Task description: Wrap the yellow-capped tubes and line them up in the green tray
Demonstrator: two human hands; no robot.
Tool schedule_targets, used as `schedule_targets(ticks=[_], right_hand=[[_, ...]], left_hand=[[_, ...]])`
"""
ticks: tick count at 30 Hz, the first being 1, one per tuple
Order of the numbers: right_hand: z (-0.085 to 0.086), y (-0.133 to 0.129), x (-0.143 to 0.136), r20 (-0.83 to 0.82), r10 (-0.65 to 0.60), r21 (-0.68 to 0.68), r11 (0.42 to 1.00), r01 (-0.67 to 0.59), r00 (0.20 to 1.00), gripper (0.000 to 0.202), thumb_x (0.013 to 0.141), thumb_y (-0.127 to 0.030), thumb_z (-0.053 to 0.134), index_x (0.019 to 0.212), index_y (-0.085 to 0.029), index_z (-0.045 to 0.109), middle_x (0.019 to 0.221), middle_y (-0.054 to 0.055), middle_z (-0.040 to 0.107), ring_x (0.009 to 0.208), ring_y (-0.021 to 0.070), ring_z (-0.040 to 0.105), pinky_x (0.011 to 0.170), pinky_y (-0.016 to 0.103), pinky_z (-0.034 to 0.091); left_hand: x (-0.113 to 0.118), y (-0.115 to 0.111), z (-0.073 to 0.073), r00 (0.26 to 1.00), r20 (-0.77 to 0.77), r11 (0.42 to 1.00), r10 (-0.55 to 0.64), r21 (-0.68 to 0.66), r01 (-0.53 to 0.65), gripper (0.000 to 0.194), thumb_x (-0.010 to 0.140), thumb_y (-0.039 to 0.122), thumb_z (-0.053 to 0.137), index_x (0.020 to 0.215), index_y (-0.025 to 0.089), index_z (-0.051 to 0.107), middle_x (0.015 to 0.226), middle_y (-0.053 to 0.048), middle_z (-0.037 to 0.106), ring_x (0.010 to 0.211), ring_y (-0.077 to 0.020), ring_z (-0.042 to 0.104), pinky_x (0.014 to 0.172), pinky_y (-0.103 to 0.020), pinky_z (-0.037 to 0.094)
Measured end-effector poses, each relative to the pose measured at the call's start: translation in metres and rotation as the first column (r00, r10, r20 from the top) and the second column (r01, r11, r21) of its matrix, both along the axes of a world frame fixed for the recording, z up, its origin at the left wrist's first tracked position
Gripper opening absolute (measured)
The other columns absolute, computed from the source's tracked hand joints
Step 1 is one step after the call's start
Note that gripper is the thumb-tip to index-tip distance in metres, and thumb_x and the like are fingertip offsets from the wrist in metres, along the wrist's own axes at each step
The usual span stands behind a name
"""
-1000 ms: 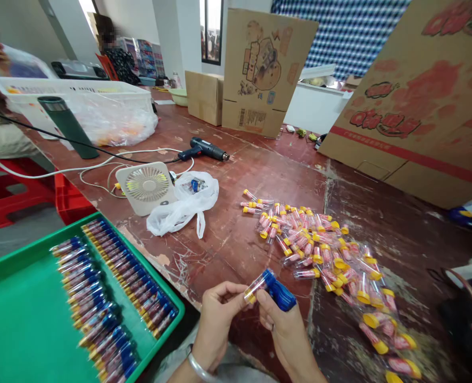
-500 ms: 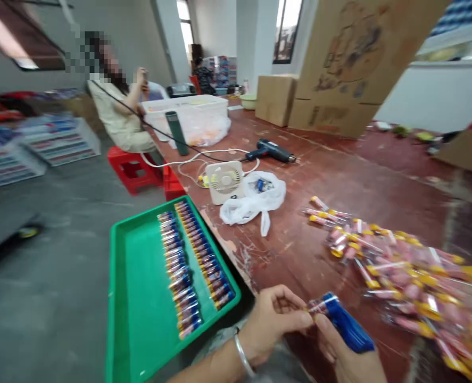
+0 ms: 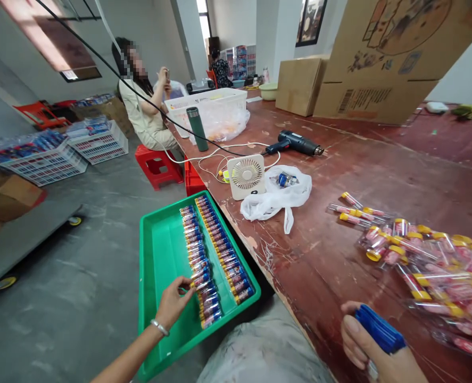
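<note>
My left hand (image 3: 175, 300), with a silver bangle at the wrist, reaches over the green tray (image 3: 156, 348). Its thumb and index finger pinch a small tube (image 3: 200, 281) with a yellow end, at the left row. Two rows of such tubes, yellow at one end and blue at the other, lie in the tray. My right hand (image 3: 369, 346) is closed around a stack of flat blue pieces (image 3: 380, 328) above the red-brown table (image 3: 319, 276). To its right lies a pile of clear tubes with yellow caps and pink contents (image 3: 443, 266).
On the table are a white fan (image 3: 247, 176), a white plastic bag (image 3: 278, 199), a heat gun (image 3: 295, 143), a green bottle (image 3: 197, 129), a white basket (image 3: 215, 106) and cardboard boxes (image 3: 299, 85). A person sits on a red stool (image 3: 158, 166). Another person is farther back.
My left hand has moved away from my right hand, leftward to the tray. My right hand keeps the blue stack, but no tube shows at its tip now. The view has shifted left.
</note>
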State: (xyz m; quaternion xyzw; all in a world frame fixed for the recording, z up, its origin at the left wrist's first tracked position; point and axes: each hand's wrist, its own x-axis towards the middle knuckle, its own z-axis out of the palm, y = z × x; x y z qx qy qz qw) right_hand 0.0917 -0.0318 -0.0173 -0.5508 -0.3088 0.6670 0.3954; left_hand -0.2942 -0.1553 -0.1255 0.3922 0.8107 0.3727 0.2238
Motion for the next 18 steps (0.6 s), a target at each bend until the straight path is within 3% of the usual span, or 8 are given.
schedule_targets(ticks=[3, 5, 10, 12, 14, 18], right_hand=[[0.0, -0.002, 0.001, -0.136, 0.035, -0.014, 0.999, -0.037, 0.99, 0.039, 0.062, -0.039, 0.084, 0.09, -0.02, 0.065, 0.055, -0.002, 0.051, 0.048, 0.014, 0.044, 0.042, 0.026, 0.04], [0.0, -0.005, 0.002, -0.221, 0.034, -0.007, 0.999, -0.036, 0.975, 0.036, 0.065, -0.035, 0.083, 0.093, -0.02, 0.066, 0.063, 0.0, 0.055, 0.054, 0.0153, 0.049, 0.047, 0.027, 0.044], [0.0, -0.01, -0.002, -0.303, 0.03, 0.039, 0.999, -0.018, 0.953, 0.025, 0.074, -0.037, 0.078, 0.085, -0.017, 0.067, 0.071, 0.004, 0.064, 0.06, 0.0169, 0.057, 0.056, 0.03, 0.048], [-0.002, -0.009, -0.004, -0.295, 0.032, 0.061, 0.998, -0.014, 0.955, 0.027, 0.073, -0.039, 0.078, 0.079, -0.016, 0.065, 0.069, 0.005, 0.066, 0.059, 0.0183, 0.06, 0.057, 0.032, 0.05], [-0.006, -0.009, -0.003, -0.284, -0.006, 0.051, 0.998, 0.021, 0.959, 0.03, 0.071, -0.04, 0.08, 0.08, -0.017, 0.064, 0.069, 0.005, 0.069, 0.06, 0.02, 0.064, 0.06, 0.034, 0.051], [-0.015, -0.011, 0.001, -0.277, -0.128, 0.017, 0.99, 0.138, 0.952, 0.038, 0.065, -0.038, 0.085, 0.09, -0.017, 0.065, 0.079, 0.006, 0.073, 0.071, 0.022, 0.068, 0.072, 0.037, 0.053]], left_hand=[[0.002, -0.003, -0.022, 0.997, -0.072, 1.0, 0.0, 0.01, 0.001, 0.028, 0.071, 0.048, 0.065, 0.076, 0.02, 0.064, 0.075, -0.003, 0.068, 0.069, -0.0231, 0.064, 0.066, -0.036, 0.054], [0.006, -0.002, -0.029, 0.996, -0.089, 0.999, -0.025, 0.023, 0.027, 0.031, 0.071, 0.051, 0.064, 0.077, 0.021, 0.064, 0.08, -0.004, 0.066, 0.072, -0.024, 0.064, 0.068, -0.038, 0.054], [0.009, 0.006, -0.024, 0.982, -0.185, 0.998, -0.028, 0.046, 0.037, 0.048, 0.067, 0.06, 0.064, 0.093, 0.02, 0.063, 0.09, -0.007, 0.059, 0.08, -0.0294, 0.061, 0.074, -0.047, 0.053], [0.016, 0.016, -0.012, 0.975, -0.222, 0.997, -0.008, 0.069, 0.024, 0.05, 0.069, 0.062, 0.061, 0.096, 0.019, 0.062, 0.091, -0.006, 0.059, 0.079, -0.0289, 0.062, 0.076, -0.046, 0.052], [0.037, 0.028, 0.009, 0.987, -0.161, 0.994, -0.028, 0.1, 0.045, 0.047, 0.072, 0.061, 0.059, 0.094, 0.02, 0.063, 0.091, -0.006, 0.063, 0.078, -0.028, 0.063, 0.076, -0.043, 0.052], [0.122, 0.06, 0.067, 0.955, 0.126, 0.957, -0.268, 0.152, 0.249, 0.03, 0.075, 0.052, 0.064, 0.08, 0.022, 0.067, 0.082, -0.004, 0.069, 0.078, -0.0255, 0.064, 0.071, -0.033, 0.053]])
